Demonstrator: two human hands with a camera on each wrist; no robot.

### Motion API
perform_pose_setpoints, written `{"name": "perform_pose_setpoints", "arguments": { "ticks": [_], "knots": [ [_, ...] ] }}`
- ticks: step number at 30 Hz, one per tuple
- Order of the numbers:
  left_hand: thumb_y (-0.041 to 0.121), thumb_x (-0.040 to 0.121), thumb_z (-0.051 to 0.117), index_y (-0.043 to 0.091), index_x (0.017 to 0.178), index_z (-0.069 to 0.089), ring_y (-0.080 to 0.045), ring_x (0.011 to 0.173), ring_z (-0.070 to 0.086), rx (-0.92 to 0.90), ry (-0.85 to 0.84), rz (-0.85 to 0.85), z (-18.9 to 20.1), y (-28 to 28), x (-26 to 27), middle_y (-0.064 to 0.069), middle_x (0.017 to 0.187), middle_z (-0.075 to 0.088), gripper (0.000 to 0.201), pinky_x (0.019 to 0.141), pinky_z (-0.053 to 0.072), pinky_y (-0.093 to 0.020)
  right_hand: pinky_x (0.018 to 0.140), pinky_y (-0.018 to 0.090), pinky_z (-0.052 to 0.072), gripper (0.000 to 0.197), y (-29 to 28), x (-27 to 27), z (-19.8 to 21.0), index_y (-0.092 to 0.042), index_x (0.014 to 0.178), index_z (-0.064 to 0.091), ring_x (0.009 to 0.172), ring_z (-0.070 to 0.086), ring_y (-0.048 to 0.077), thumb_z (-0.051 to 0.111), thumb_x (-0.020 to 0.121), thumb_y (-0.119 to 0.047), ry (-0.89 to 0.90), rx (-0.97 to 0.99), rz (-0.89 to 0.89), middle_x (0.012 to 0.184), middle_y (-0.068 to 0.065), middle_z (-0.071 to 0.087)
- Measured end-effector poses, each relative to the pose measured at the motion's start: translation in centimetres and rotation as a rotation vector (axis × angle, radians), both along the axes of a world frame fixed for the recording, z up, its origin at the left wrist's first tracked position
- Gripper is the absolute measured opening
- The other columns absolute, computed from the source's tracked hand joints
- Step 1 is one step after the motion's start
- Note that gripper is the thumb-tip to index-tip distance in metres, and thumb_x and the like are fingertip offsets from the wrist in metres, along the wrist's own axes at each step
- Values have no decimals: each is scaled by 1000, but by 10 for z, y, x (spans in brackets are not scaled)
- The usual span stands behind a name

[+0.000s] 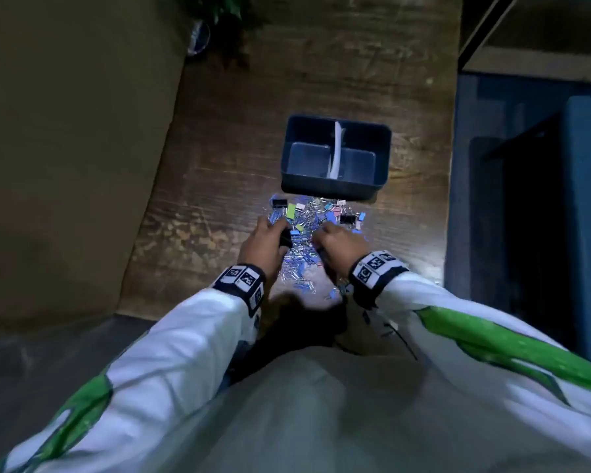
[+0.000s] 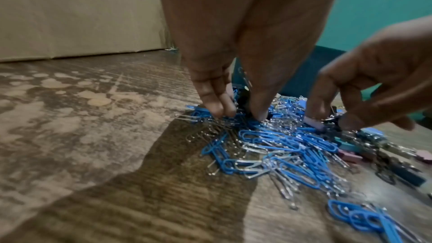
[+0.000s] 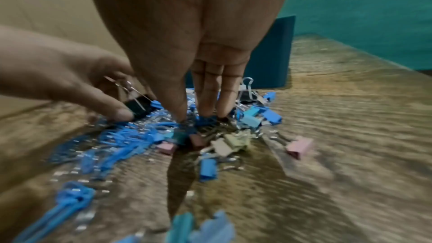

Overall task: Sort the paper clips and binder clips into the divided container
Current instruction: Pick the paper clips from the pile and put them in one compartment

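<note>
A dark blue divided container (image 1: pixel 335 186) with a white divider (image 1: pixel 336 148) stands on the wooden table; both compartments look empty. In front of it lies a mixed pile (image 1: pixel 304 216) of blue and silver paper clips (image 2: pixel 280 145) and coloured binder clips (image 3: pixel 252 119). My left hand (image 1: pixel 280 233) (image 2: pixel 238 115) (image 3: pixel 126 99) reaches into the pile's left side and grips a black binder clip (image 1: pixel 285 237) (image 3: pixel 140 107) between thumb and fingers. My right hand (image 1: pixel 318 233) (image 3: pixel 194 115) (image 2: pixel 332 121) has its fingertips down in the pile's middle. Whether it pinches a clip is hidden.
The wooden table (image 1: pixel 321 80) runs on past the container. A tan wall or board (image 1: pixel 65 148) lines its left side. A dark blue cabinet (image 1: pixel 526 199) stands along the right edge. More black binder clips (image 1: pixel 347 219) lie near the container's front.
</note>
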State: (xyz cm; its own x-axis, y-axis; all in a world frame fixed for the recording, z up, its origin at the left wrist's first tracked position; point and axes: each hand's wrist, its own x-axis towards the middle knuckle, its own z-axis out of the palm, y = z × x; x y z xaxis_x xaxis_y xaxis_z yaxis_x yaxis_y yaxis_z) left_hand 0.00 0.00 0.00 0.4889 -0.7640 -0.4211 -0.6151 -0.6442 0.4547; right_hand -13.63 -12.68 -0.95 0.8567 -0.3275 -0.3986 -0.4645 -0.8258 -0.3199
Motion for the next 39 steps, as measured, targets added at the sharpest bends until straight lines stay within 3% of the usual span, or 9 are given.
{"name": "perform_pose_setpoints", "arguments": {
  "ticks": [4, 8, 13, 17, 20, 22, 28, 33, 39],
  "knots": [
    [16, 89, 67, 26, 122, 54, -26, 108, 59, -63, 106, 58, 1, 7, 19, -6, 132, 49, 37, 95, 52, -41, 72, 42, 53, 29, -20, -8, 2, -11, 110, 56, 97, 61, 36, 64, 83, -7, 62, -55, -130, 110, 15, 53],
    [14, 91, 66, 20, 122, 57, -12, 99, 49, -152, 109, 163, 8, 15, 44, -3, 128, 51, 33, 88, 45, -27, 76, 40, 52, 22, 5, 4, 18, -12, 110, 55, 96, 57, 29, 60, 91, -22, -84, -15, -86, 111, 10, 52],
    [12, 86, 70, 18, 127, 54, -33, 119, 49, -26, -57, 146, 1, 29, 52, -14, 129, 45, 44, 103, 45, -44, 76, 42, 51, 48, 35, 24, 4, -12, 121, 48, 107, 55, 30, 74, 82, -25, 62, 12, -27, 123, 12, 47],
    [24, 83, 72, 14, 121, 54, -32, 110, 45, -97, -322, 78, 4, 37, 14, -15, 118, 45, 43, 92, 40, -42, 65, 36, 43, 18, 34, 14, -12, -11, 106, 53, 94, 60, 33, 57, 89, -6, -24, -5, -61, 111, 12, 53],
    [31, 83, 72, 17, 121, 53, -30, 108, 42, -32, -342, -20, -2, 33, -8, -12, 117, 43, 45, 87, 38, -41, 71, 35, 48, 3, 20, 1, -12, -12, 93, 58, 87, 60, 30, 56, 91, -13, -91, 170, -212, 101, 10, 60],
    [19, 85, 67, 16, 123, 54, -33, 108, 43, 3, -337, -46, -5, 29, -11, -13, 118, 44, 40, 86, 38, -42, 73, 32, 49, 3, 10, -7, -10, -13, 90, 64, 84, 62, 26, 62, 89, -14, -160, 307, -356, 95, 9, 67],
    [-8, 76, 62, 13, 118, 60, -35, 106, 52, -131, -211, -92, -21, 37, 15, -15, 119, 49, 47, 90, 48, -40, 49, 18, 46, 7, -12, -9, 28, -13, 91, 67, 49, 57, 1, 70, 88, -8, -403, 695, -750, 62, -4, 68],
    [22, 86, 69, 17, 122, 60, -32, 109, 48, -227, -402, -104, -8, 42, 13, -13, 122, 52, 38, 93, 37, -43, 64, 28, 58, 14, -56, 31, 72, 2, 99, 67, 68, 65, 17, 69, 86, 0, -675, 757, -754, 85, 16, 71],
    [35, 81, 75, 22, 143, 37, -33, 119, 44, 68, -134, -214, -26, 42, -19, -15, 135, 36, 74, 91, 50, -46, 74, 35, 61, 12, -104, 82, 68, -18, 82, 68, 70, 68, 12, 71, 86, -7, -602, 519, -706, 79, 2, 71]
  ]
}}
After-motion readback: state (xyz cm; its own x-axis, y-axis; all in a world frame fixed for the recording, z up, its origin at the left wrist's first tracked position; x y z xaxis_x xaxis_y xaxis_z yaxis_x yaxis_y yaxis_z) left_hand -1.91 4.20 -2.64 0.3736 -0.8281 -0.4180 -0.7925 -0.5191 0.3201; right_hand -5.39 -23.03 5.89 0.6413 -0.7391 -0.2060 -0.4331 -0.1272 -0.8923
